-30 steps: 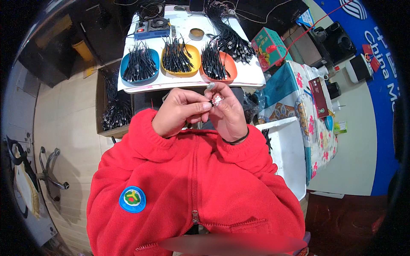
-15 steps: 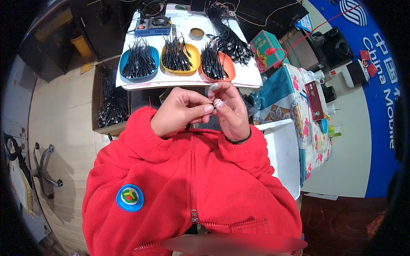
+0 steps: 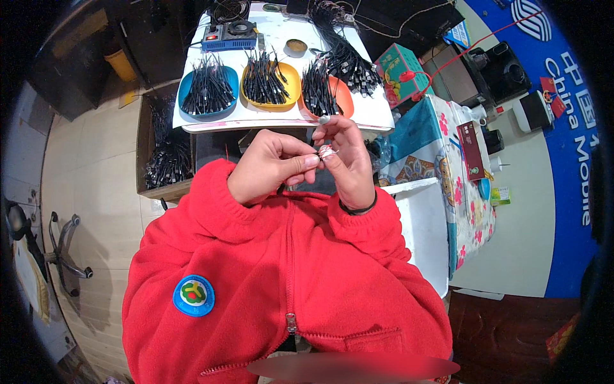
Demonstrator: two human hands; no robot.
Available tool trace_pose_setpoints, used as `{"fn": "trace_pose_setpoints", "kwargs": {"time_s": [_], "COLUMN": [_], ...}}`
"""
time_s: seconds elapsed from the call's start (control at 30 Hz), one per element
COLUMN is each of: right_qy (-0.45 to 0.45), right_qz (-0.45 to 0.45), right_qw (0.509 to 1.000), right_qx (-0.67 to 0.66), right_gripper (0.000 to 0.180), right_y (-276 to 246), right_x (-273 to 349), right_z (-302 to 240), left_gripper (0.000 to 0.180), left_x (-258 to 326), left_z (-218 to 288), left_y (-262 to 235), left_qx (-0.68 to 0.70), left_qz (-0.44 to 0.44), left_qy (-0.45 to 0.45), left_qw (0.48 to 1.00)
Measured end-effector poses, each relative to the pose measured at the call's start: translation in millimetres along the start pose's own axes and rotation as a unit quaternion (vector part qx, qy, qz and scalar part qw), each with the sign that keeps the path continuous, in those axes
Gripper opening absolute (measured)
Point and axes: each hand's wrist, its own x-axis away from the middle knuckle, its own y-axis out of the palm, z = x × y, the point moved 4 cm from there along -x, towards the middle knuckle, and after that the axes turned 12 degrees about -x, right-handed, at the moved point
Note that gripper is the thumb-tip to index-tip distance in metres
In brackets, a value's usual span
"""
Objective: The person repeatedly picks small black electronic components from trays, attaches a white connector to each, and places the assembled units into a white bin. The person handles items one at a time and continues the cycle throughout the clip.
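Note:
In front of my chest, my left hand [image 3: 279,165] is closed, thumb and forefinger pinching a black cable just below its bared end. Thin red and white wire ends [image 3: 326,152] fan out from that pinch. My right hand [image 3: 348,165] has its thumb and a finger pressed on those wire ends, while its forefinger is raised and bent. The rest of the held cable is hidden behind my hands. Beyond them, at the table's near edge, stand a blue bowl [image 3: 183,102], a yellow bowl [image 3: 294,80] and an orange bowl [image 3: 345,102], each heaped with short black cables.
The white table [image 3: 272,120] also carries a small blue-sided device [image 3: 229,40], a round tin [image 3: 296,47] and a large bunch of black cables [image 3: 350,64]. A box of cables [image 3: 167,163] is at left, a white bin [image 3: 422,224] at right beside a flowered tablecloth [image 3: 470,217].
The fingers of my right hand have shifted slightly, and the wire ends look more gathered under its thumb. My left hand keeps its pinch in nearly the same place.

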Motion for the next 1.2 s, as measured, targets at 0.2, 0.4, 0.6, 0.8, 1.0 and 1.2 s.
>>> {"fn": "trace_pose_setpoints", "kwargs": {"time_s": [0.2, 0.4, 0.6, 0.8, 1.0, 1.2], "right_qy": [0.041, -0.009, -0.095, -0.136, -0.258, -0.253], "right_qz": [0.047, 0.013, 0.164, -0.044, -0.132, -0.139], "right_qw": [0.997, 0.960, 0.947, 0.881, 0.838, 0.840], "right_qx": [-0.034, 0.280, 0.258, 0.450, 0.462, 0.459], "right_gripper": [0.017, 0.018, 0.012, 0.024, 0.029, 0.024], "right_y": [-15.2, -3.1, -29.4, -14.3, 13.3, 12.1], "right_x": [-3.3, 7.6, 9.2, 14.1, 10.2, 9.9], "right_z": [-6.9, -16.1, -34.6, -58.7, -64.3, -62.0], "left_gripper": [0.012, 0.012, 0.013, 0.016, 0.014, 0.015], "left_x": [0.7, 0.3, 3.7, 5.4, 9.1, 8.8], "left_z": [0.6, -2.5, 0.0, -1.1, 1.5, 0.6], "left_y": [-0.1, 0.1, -7.0, -3.3, 0.9, 4.0], "left_qx": [-0.043, -0.058, -0.036, 0.002, -0.003, -0.015], "left_qz": [0.007, 0.016, 0.054, -0.008, -0.024, -0.026], "left_qy": [0.001, -0.016, -0.032, -0.049, -0.052, -0.056], "left_qw": [0.999, 0.998, 0.997, 0.999, 0.998, 0.998]}}
